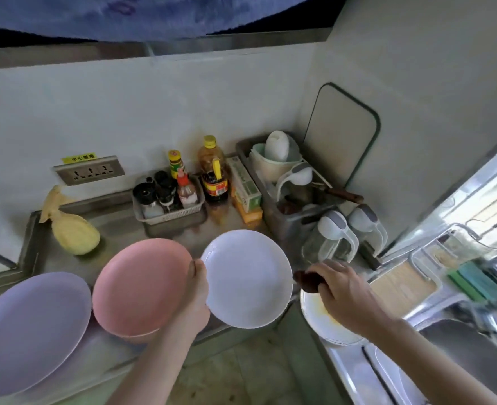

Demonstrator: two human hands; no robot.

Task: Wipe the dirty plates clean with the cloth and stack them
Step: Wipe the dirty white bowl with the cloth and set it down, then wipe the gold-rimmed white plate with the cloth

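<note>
I hold a clean plate up in one hand and a cloth in the other.

My left hand [197, 283] grips the left rim of a round white plate [248, 279], thumb on top, lifting it over the front edge of the grey bench [118, 226]; my right hand [339, 287] is curled tight round a dark brown cloth [307, 282], just above a white plate with yellow smears [317, 315] at the bench corner by the metal sink [460, 355]; a round pink plate [140, 287] sits on the bench just left of my left hand; a big round purple plate [31, 331] lies near the bench's left front edge.
</note>
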